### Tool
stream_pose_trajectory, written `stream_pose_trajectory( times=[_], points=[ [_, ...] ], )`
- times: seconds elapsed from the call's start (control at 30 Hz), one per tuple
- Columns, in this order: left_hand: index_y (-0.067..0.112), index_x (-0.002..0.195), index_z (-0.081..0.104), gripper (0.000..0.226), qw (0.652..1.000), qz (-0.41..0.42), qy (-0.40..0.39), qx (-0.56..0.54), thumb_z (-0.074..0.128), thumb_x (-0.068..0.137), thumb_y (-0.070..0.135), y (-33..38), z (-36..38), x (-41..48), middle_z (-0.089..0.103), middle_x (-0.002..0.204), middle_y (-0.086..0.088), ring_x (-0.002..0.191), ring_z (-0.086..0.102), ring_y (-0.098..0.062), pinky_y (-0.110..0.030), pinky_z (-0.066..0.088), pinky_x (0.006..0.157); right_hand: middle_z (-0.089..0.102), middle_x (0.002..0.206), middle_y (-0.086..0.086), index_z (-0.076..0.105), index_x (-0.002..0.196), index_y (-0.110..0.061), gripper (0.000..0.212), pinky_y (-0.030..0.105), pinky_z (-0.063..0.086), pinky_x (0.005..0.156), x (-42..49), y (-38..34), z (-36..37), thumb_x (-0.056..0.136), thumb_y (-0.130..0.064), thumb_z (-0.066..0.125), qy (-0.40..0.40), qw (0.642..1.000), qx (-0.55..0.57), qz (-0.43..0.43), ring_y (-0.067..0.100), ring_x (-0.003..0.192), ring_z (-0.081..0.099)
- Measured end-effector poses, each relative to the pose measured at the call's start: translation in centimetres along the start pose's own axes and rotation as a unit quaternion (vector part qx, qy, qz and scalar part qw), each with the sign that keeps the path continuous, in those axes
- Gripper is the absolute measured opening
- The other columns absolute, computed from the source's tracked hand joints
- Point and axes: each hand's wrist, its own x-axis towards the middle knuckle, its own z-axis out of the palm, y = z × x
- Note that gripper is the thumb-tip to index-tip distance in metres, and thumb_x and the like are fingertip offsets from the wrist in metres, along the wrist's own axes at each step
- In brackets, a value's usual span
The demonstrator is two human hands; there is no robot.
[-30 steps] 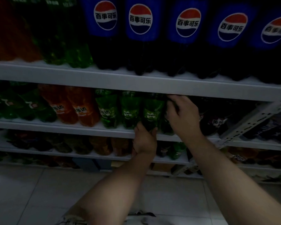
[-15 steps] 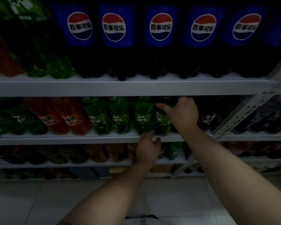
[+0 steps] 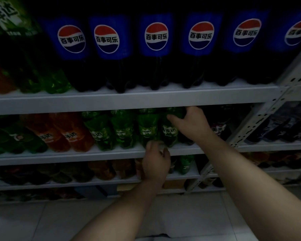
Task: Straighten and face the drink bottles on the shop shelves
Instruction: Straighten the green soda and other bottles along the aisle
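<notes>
The middle grey metal shelf carries the row of small green plastic drink bottles close to its front edge, packed tight between two orange plastic bottles and some dark bottles. Because they stand so close together, twisting or tugging one could knock its neighbour askew or tip it off the front edge onto the floor. The upper grey shelf hangs low over the caps, so lifting a bottle could jam it.

The right hand holds the rightmost green plastic bottle by its shoulder, thumb across the front. A high grip like this may let the base swing out.

The left hand sits at the shelf's front edge below the green bottles. Its fingers are blurred, so I cannot tell whether they grip anything. The bottle caps, the right fingertips and the dim lower shelves are hard to make out.
</notes>
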Motion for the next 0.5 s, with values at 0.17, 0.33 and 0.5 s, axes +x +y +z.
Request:
stream_pose_trajectory(
  times=[0.17,0.33,0.5],
  points=[
    [0.013,0.131,0.044,0.067,0.981,-0.141,0.109,-0.08,0.074,0.078,0.04,0.6,-0.7,2.1,0.047,0.128,-0.004,0.104,0.053,-0.019,-0.023,0.038,0.074,0.059,0.114,0.008,0.053,0.123,-0.013,0.066,0.032,0.048,0.085,-1.1,0.3,2.2,0.073,-0.053,0.071,0.117,0.99,-0.075,-0.009,0.022,0.105,0.055],
    [0.014,0.144,0.028,0.089,0.974,-0.183,0.105,-0.081,0.074,0.075,0.047,1.9,-0.1,4.1,0.036,0.145,-0.007,0.122,0.046,-0.027,-0.036,0.043,0.086,0.06,0.102,0.002,0.057,0.111,-0.011,0.036,0.026,0.046,0.081,-1.0,0.5,2.5,0.083,-0.032,0.069,0.113,0.994,0.007,0.005,0.019,0.095,0.058],
    [0.012,0.144,0.031,0.088,0.981,-0.174,0.079,-0.03,0.074,0.076,0.048,1.2,-0.6,5.2,0.045,0.141,-0.009,0.117,0.052,-0.03,-0.037,0.045,0.087,0.058,0.09,0.002,0.058,0.104,-0.006,0.021,0.025,0.043,0.071,-1.7,0.0,1.4,0.087,-0.019,0.061,0.146,0.989,-0.024,-0.033,0.021,0.085,0.059]
  ],
)
